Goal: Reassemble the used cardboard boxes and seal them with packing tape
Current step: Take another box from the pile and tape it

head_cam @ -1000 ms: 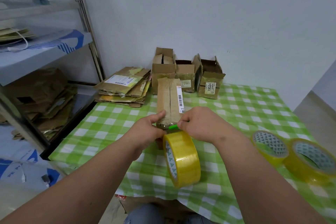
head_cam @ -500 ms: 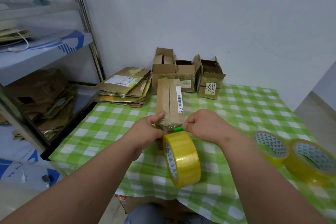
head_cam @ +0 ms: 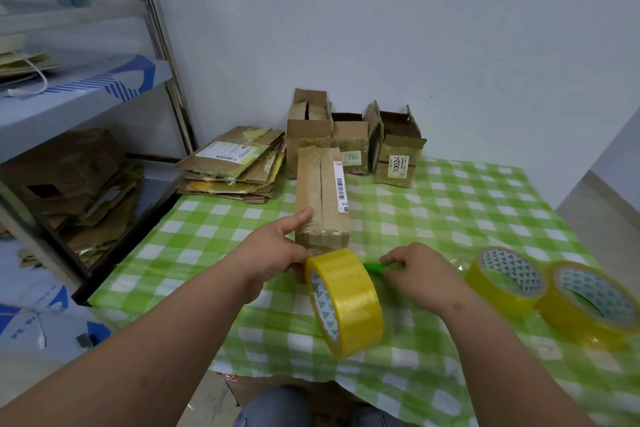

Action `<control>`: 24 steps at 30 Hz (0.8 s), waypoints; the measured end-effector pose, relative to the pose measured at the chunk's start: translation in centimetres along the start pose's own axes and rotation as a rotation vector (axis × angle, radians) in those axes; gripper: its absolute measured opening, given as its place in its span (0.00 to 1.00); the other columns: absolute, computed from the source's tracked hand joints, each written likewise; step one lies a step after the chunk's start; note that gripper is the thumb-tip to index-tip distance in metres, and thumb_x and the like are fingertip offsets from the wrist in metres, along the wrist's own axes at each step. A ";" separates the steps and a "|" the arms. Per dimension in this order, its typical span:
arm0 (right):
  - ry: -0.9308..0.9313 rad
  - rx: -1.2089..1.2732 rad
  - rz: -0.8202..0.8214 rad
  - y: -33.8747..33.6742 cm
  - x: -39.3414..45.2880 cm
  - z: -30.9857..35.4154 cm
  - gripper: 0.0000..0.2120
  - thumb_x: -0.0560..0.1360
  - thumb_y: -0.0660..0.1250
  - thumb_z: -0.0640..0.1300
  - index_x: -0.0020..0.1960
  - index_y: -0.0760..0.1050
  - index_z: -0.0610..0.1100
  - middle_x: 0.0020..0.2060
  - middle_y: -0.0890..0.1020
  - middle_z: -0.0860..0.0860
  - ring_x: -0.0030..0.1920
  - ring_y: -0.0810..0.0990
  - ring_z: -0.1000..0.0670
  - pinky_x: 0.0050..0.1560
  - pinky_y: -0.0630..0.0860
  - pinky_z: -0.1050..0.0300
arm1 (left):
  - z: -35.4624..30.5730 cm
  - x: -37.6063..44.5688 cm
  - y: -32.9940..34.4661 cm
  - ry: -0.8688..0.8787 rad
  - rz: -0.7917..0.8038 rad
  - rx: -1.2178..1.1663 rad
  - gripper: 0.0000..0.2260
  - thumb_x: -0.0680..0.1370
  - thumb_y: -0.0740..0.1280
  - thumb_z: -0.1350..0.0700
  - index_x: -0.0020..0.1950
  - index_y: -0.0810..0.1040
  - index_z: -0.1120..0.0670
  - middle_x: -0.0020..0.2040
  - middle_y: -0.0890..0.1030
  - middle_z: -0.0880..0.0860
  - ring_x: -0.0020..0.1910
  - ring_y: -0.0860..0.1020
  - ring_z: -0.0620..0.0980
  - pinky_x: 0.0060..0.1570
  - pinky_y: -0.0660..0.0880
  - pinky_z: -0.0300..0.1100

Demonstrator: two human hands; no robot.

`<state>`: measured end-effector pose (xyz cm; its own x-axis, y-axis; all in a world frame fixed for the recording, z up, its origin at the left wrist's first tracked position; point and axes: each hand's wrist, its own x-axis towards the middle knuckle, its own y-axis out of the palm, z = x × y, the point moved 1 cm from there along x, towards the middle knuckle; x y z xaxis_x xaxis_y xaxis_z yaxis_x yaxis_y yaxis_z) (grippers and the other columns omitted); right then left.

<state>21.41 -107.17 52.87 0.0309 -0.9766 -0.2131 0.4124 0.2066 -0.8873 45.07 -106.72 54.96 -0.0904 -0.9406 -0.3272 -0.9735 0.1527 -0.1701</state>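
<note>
Box (head_cam: 322, 198) long, brown, worn cardboard, glossy old tape along top seam; lies on checked cloth (head_cam: 450, 218), near end already taped. Left hand (head_cam: 273, 250) grips that end, thumb on top. Tape roll (head_cam: 346, 302) yellow, shiny, on edge just before box. Right hand (head_cam: 415, 274) right of box, fingers pinched on green cutter (head_cam: 375, 267). Flat stack (head_cam: 232, 167) left of box unassembled; open boxes (head_cam: 356, 142) behind it stand unsealed on top. Judged early: most left.

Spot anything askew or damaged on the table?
Mostly used-box wear. The box under the left hand carries wrinkled old tape and a label hanging past its right edge. The flattened boxes lie fanned unevenly, with torn tape remnants. Nothing spilled.
</note>
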 end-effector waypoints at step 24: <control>-0.350 0.191 -0.231 1.7 3.5 5.0 0.32 0.69 0.73 0.62 0.70 0.68 0.57 0.60 0.78 0.52 0.58 0.77 0.50 0.64 0.71 0.44 | 0.9 0.5 -0.6 0.065 0.055 0.029 0.31 0.75 0.68 0.67 0.73 0.71 0.42 0.28 0.77 0.45 0.40 0.77 0.48 0.49 0.75 0.41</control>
<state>26.75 -110.53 52.71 0.2108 -0.9641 0.1614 0.6039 -0.0014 -0.7970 45.80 -106.97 54.06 -0.1581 -0.9482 -0.2756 -0.9602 0.2126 -0.1808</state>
